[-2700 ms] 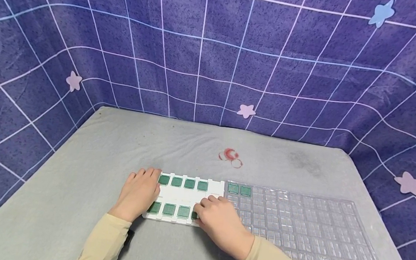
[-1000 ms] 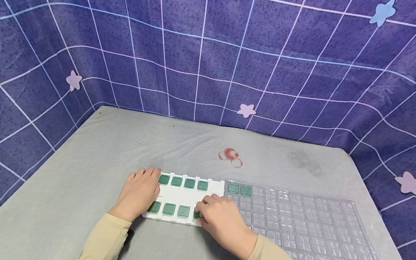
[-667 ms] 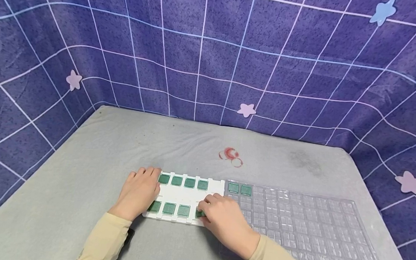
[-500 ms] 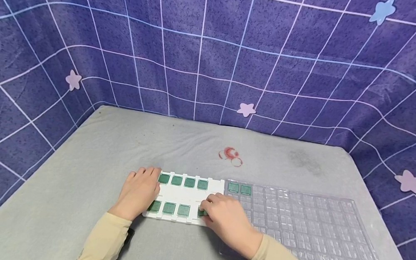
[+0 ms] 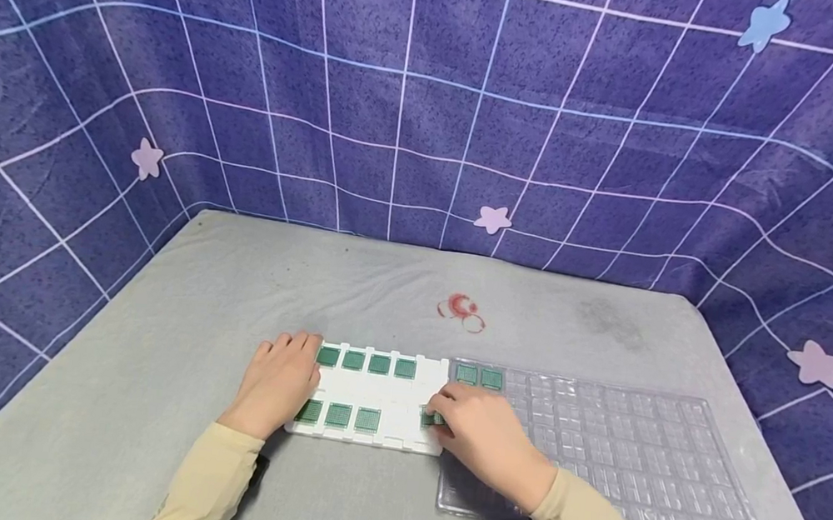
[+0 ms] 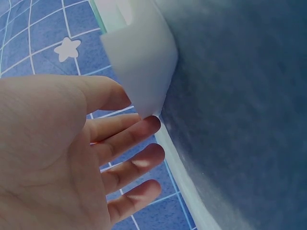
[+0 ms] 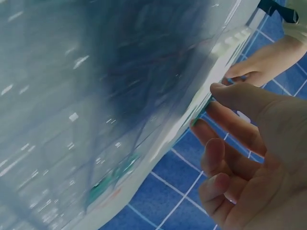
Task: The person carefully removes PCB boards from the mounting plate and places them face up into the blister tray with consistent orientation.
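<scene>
A white tray (image 5: 362,387) lies on the grey cloth, with several green square boards in two rows; one of them is a board (image 5: 367,420) in the front row. At the tray's left end my left hand (image 5: 275,384) grips the edge; in the left wrist view the fingers and thumb of that hand (image 6: 72,143) are at the tray's corner. My right hand (image 5: 490,439) pinches a green board (image 5: 432,417) over the tray's front right end, partly hidden by the fingers. The right wrist view shows the right hand (image 7: 254,139) with thumb and fingers around a green edge.
A clear plastic tray (image 5: 616,455) with many pockets stands against the white tray's right side, two green boards (image 5: 478,376) in its back left pockets. Behind them the cloth bears red marks (image 5: 461,305). A purple gridded curtain (image 5: 432,102) with stars surrounds the table.
The right hand has lifted a board from the fourth place in the front row and moved right with it, leaving that place bare. The left hand has stayed still.
</scene>
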Available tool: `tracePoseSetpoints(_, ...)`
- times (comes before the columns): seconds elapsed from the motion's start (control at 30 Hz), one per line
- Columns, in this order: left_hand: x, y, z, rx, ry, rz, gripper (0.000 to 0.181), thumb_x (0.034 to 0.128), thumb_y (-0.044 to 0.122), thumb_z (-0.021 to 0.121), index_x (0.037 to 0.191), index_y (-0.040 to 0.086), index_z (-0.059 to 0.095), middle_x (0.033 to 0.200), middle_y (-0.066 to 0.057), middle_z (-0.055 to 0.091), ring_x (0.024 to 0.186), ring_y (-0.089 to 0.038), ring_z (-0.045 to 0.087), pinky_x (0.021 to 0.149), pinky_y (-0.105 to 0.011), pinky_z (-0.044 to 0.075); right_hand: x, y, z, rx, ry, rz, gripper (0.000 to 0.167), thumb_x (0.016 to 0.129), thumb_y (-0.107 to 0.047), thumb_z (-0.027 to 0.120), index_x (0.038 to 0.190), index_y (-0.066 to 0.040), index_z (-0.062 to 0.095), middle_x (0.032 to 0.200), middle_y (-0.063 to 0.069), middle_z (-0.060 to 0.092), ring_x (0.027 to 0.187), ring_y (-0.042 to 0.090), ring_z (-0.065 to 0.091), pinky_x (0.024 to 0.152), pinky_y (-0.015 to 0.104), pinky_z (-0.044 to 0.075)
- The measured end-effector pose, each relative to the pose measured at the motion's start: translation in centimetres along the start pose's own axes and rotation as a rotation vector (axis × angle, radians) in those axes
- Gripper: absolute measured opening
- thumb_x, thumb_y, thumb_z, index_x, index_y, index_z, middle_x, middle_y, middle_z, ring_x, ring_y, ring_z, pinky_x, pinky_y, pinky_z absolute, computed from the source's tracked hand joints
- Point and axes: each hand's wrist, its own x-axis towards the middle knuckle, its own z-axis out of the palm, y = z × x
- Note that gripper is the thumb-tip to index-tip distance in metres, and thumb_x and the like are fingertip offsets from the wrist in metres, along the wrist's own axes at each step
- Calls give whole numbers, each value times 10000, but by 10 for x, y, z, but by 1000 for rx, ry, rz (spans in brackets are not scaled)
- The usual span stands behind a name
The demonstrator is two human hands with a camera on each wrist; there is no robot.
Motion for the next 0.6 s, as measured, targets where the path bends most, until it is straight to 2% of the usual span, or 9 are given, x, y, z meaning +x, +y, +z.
tracePoseSetpoints(0.17, 0, 0, 0, 2, -4, 0, 355, 969, 132, 562, 1299, 4, 596, 1209, -155, 667, 1119, -351, 591, 887, -501, 455, -5, 10, -1, -6, 7, -3, 224, 726, -179, 887, 892, -195, 738, 877, -81, 689, 799, 90, 675, 695, 287, 576)
tracePoseSetpoints(0.33, 0, -1, 0, 7, -5, -1, 357, 971, 138, 565, 1302, 8, 594, 1217, -152, 666, 1119, -350, 590, 883, -496, 454, -10, 24, -2, -23, 14, -4, 221, 729, -176, 884, 897, -193, 741, 884, -74, 700, 779, 85, 677, 663, 260, 583)
tracePoseSetpoints(0.6, 1, 0, -1, 9, -18, -6, 367, 972, 140, 554, 1311, 3, 589, 1222, -158, 663, 1126, -351, 587, 889, -500, 455, -18, 47, -5, -19, -26, 16, 231, 741, -180, 888, 921, -185, 743, 871, -66, 690, 745, 107, 673, 627, 274, 576)
